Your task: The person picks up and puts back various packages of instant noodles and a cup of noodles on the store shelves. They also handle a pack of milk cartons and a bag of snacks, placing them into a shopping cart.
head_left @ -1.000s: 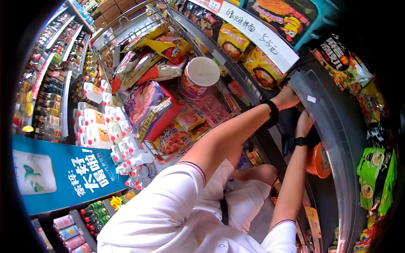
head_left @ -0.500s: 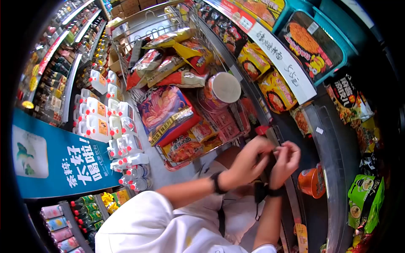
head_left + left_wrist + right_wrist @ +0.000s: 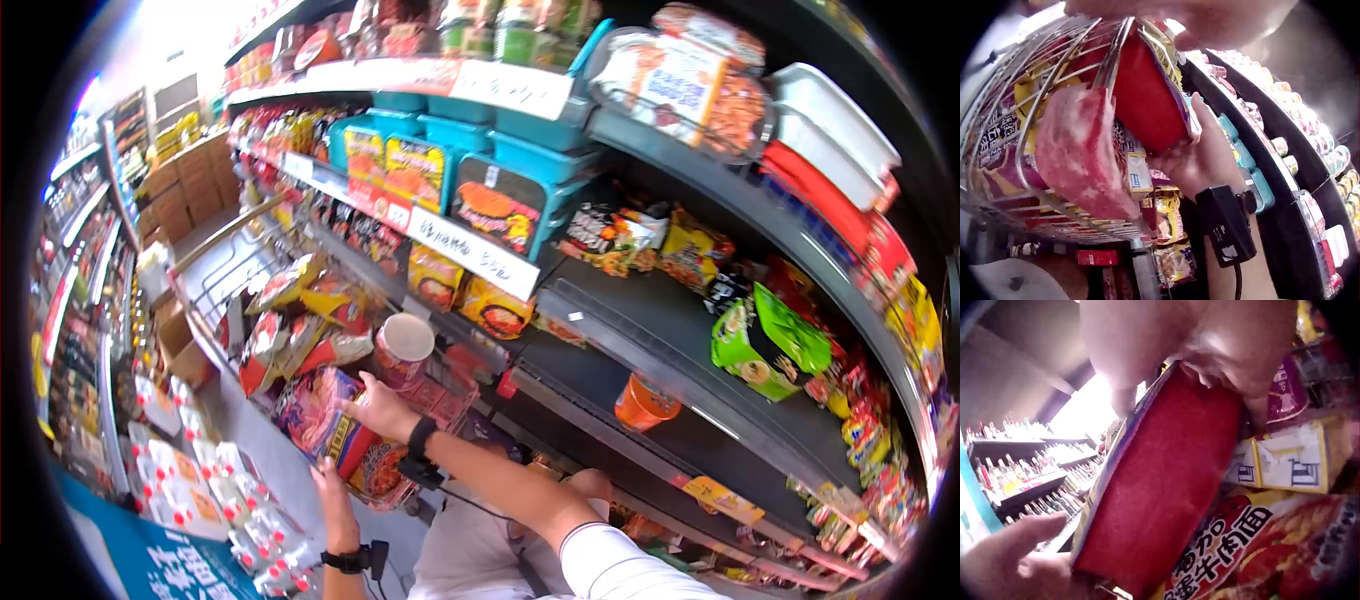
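Fingers of the left hand [image 3: 337, 505] lie at the lower corner of a purple-fronted, red-sided package [image 3: 312, 408], tilted at the near end of the shopping cart [image 3: 1120, 53]; whether they pinch it I cannot tell. The right hand [image 3: 385, 410] grips its opposite end, the red side's long axis running from hand to hand. Beyond stands a white-lidded tub [image 3: 404, 342]; farther, teal bins [image 3: 540, 165].
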